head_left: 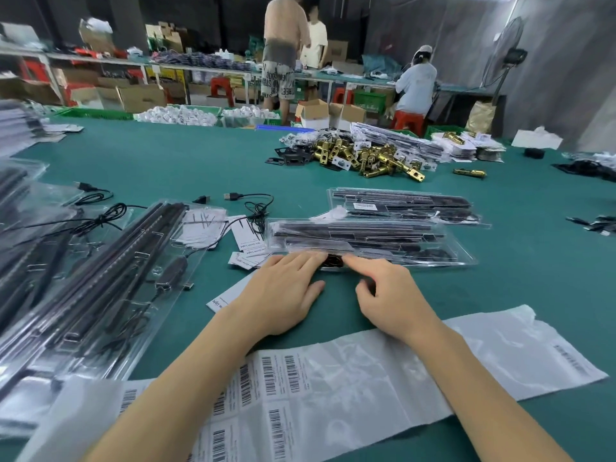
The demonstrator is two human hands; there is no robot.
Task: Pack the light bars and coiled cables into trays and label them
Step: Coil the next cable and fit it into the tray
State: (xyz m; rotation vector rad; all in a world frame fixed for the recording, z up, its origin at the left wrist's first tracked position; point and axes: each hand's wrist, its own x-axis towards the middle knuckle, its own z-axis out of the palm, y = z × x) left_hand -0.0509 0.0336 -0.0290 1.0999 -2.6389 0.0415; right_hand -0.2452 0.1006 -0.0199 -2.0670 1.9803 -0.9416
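Observation:
A clear plastic tray (pixel 383 243) packed with black light bars lies across the green table in front of me. A coiled black cable (pixel 331 260) sits in its near pocket. My left hand (pixel 283 291) lies flat, its straight fingertips pressing the tray's near edge beside the coil. My right hand (pixel 386 295) presses the same edge with its extended index finger, the other fingers curled under. A second packed tray (pixel 406 205) with a barcode label lies just behind. A sheet of barcode labels (pixel 276 388) lies under my forearms.
Open trays with light bars (pixel 110 271) are stacked at my left. Loose USB cables (pixel 253 205) and paper cards (pixel 246 243) lie between. A pile of brass latches (pixel 366 158) sits farther back. People stand and sit at benches behind.

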